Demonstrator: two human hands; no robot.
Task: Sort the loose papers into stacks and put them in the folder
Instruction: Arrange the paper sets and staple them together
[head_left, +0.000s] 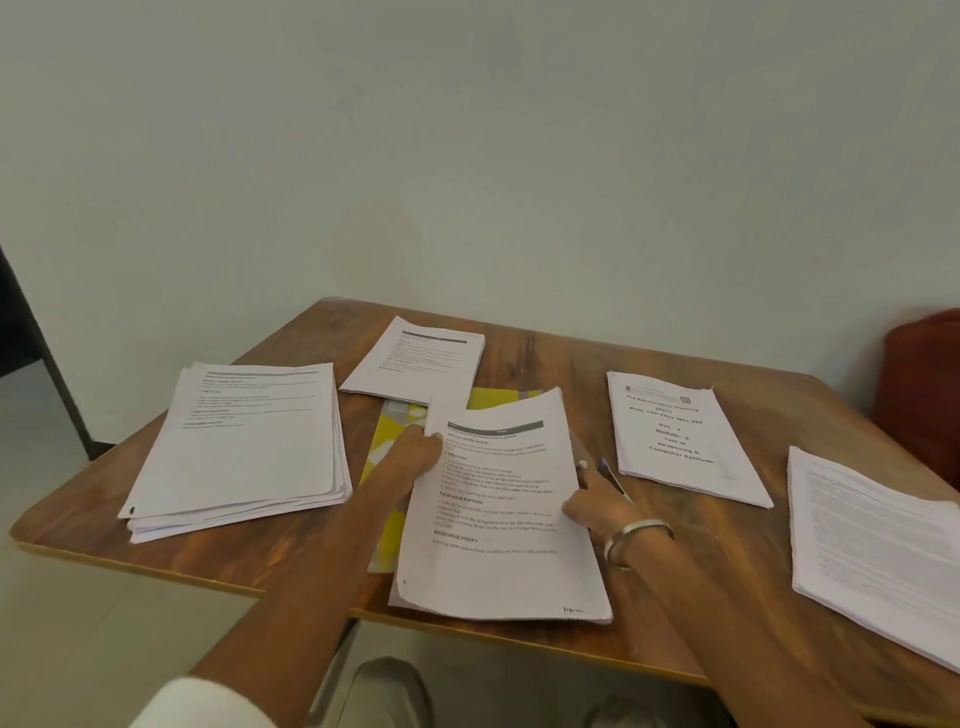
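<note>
Both hands pinch the center stack (498, 514) over the folder (387, 441): left hand (415, 449) top-left, right hand (587, 506) right edge; long axis toward person.

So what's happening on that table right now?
A person is holding one sheaf of papers over the yellow folder, left hand gripping its left edge, right hand its right edge. Four other paper stacks lie around it on the wooden table: one left, one behind, two to the right.

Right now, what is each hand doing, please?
Left hand: grips the left edge of the middle paper stack.
Right hand: holds the same stack's right edge.
</note>
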